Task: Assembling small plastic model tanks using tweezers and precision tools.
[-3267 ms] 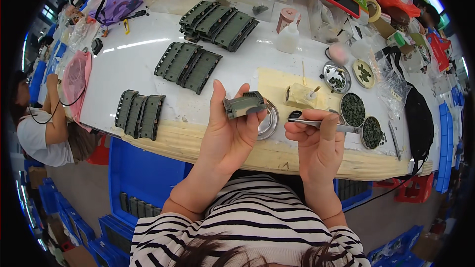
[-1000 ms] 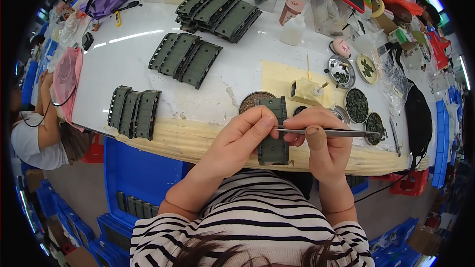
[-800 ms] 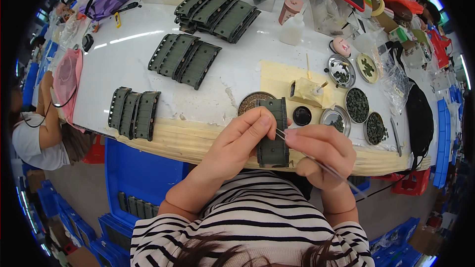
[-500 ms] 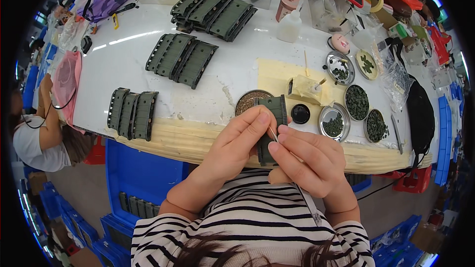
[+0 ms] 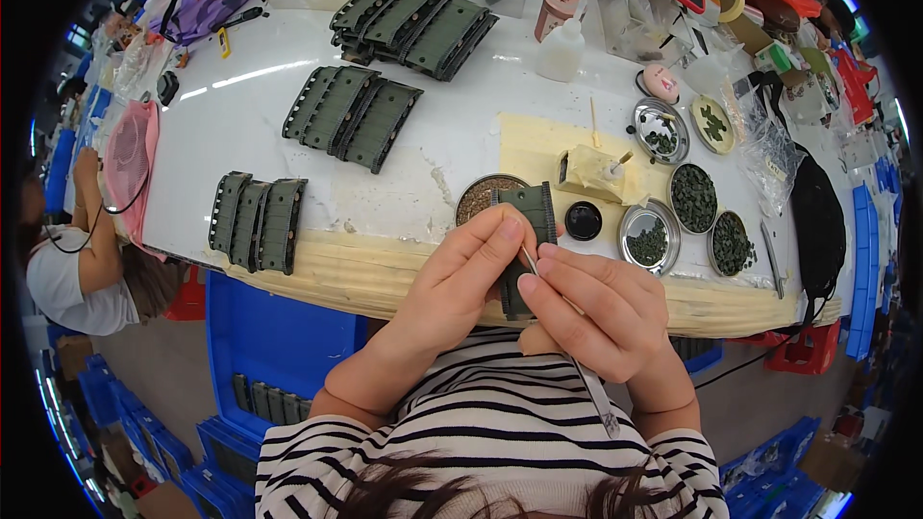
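Right fingers holding tweezers, green panel

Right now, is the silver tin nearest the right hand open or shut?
Open: the silver tin has no lid on; green bits show inside.

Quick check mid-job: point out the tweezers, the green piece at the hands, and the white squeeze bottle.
Tweezers (image 5: 595, 396): head view, on the bare metal near the broad end.
Green piece (image 5: 528, 199): head view, on its far end.
White squeeze bottle (image 5: 561, 58): head view, on its body.
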The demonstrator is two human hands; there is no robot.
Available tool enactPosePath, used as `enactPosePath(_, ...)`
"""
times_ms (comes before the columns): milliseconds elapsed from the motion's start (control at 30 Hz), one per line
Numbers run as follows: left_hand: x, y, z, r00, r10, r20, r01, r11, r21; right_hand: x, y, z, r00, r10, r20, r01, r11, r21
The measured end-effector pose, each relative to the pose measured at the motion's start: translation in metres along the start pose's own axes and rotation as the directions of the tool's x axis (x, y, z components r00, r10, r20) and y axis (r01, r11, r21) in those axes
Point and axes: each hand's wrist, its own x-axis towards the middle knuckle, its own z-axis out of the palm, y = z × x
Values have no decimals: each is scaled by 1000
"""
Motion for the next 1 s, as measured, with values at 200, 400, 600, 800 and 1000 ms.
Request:
enactPosePath(200,1,-1,-1,1000,6,-1,-6,1000,-5,1,0,0,1000,11,6,-11,1000,17)
enactPosePath(400,0,0,-1,1000,15,-2,-15,1000,6,1,1,0,1000,16,16,-17,999,33)
enactPosePath(600,0,-1,0,1000,6,4,-6,1000,-8,-1,5,-3,995,100,7,-100,984,147)
enactPosePath(800,-4,11,5,998,-62,-10,59,985,-160,-22,14,-12,808,587,-50,-468,692,550)
enactPosePath(1000,-2,10,8,981,92,-171,-139,948,-286,-39,16,-7,543,840,4,-736,473,484)
